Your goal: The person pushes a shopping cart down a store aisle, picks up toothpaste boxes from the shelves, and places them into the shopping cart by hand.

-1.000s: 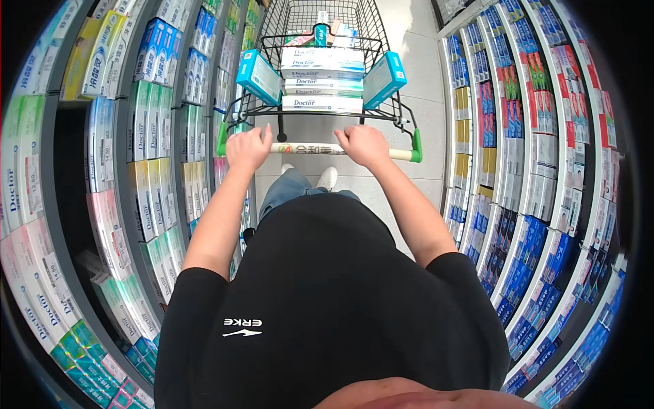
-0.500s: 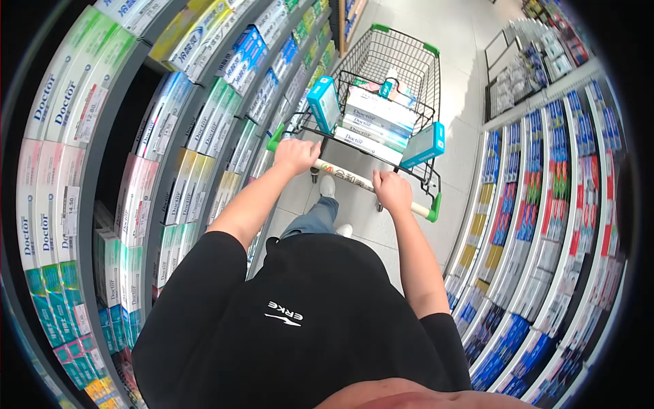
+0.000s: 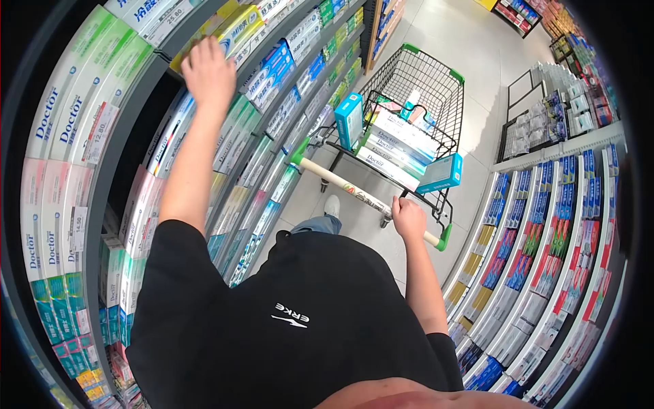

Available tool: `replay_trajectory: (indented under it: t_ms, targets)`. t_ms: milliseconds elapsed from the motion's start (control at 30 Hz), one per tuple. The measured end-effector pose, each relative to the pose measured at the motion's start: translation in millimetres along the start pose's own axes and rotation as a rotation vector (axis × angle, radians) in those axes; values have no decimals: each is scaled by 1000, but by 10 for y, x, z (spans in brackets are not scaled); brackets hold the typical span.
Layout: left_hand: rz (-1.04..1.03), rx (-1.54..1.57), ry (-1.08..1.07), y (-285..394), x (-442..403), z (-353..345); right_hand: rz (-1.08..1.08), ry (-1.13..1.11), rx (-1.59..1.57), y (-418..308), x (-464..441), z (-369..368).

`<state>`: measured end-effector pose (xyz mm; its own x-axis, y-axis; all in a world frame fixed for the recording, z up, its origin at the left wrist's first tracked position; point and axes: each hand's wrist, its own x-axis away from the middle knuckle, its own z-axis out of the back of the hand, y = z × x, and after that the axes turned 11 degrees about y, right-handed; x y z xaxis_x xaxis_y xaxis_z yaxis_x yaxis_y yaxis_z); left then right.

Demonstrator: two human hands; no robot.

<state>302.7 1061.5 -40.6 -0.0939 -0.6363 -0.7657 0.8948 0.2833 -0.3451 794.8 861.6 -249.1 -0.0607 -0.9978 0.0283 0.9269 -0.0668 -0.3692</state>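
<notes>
My left hand (image 3: pixel 210 76) reaches up to the shelf on the left, its fingers stretched out over the yellow toothpaste boxes (image 3: pixel 240 33). Whether the fingertips touch a box is hard to see. Below that hand, a dark gap opens in the shelf beside rows of white "Doctor" boxes (image 3: pixel 163 140). My right hand (image 3: pixel 409 218) is wrapped around the cream handle (image 3: pixel 340 185) of the shopping cart (image 3: pixel 426 82). Stacked "Doctor" boxes (image 3: pixel 395 151) lie in the cart's near part, between two upright blue boxes, the left box (image 3: pixel 349 121) and the right box (image 3: pixel 441 173).
Tall shelves of boxed toothpaste (image 3: pixel 75 129) with price tags curve along my left. On the right stand racks of packaged toothbrushes (image 3: pixel 524 225). The pale tiled floor (image 3: pixel 436 27) runs ahead past the cart, and a display bin (image 3: pixel 518 15) stands farther off.
My left hand has let go of the cart handle and moved up and left to the shelf. My right hand keeps its grip. In view, the cart sits slightly farther right and lower.
</notes>
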Motion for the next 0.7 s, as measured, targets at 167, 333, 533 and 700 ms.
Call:
replay_trajectory:
  t_ms: [167, 333, 533, 700]
  targets:
    - [-106, -11, 45, -313, 33, -179, -14, 7, 20, 9, -191, -39]
    - [-85, -17, 76, -358, 59, -245, -42, 5, 20, 0, -336, -40]
    - [-51, 251, 130, -380, 101, -226, -93, -8, -49, -40, -422, 16]
    - [-170, 738, 140, 125, 419, -18, 104, 339, -265, -395, -571, 360]
